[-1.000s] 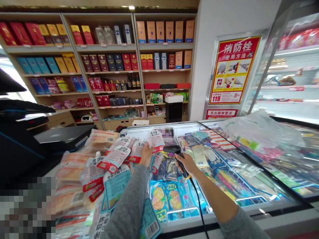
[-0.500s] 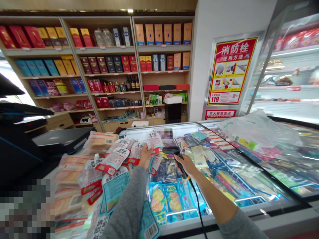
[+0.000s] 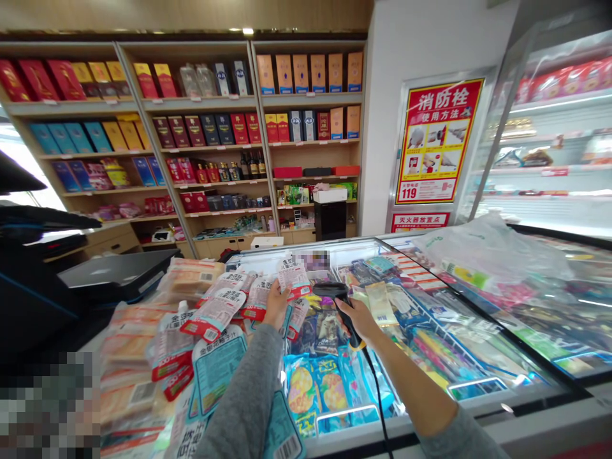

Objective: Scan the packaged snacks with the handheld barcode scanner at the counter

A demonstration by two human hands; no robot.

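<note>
My left hand [image 3: 277,305] grips the lower left edge of a white-and-red juice pouch [image 3: 294,278], its printed back facing me. In my right hand [image 3: 357,320] is a black barcode scanner [image 3: 331,290], fingers wrapped round its handle. The scanner's head points left at the pouch, a small gap apart from it. More red-and-white juice pouches [image 3: 217,312] lie heaped to the left of my left hand. Blue juice pouches [image 3: 217,366] lie below them, partly hidden by my left sleeve.
Under my hands is a glass-topped freezer with blue ice-cream packs [image 3: 329,386]. Clear packs of bread-like slices [image 3: 129,363] lie at left beside a dark checkout machine [image 3: 115,274]. A plastic bag [image 3: 497,248] rests on the glass at right. The scanner's cable [image 3: 377,395] runs toward me.
The view has shifted slightly. Both hands keep their holds, and the pouch and the scanner stay almost in the same place relative to each other.
</note>
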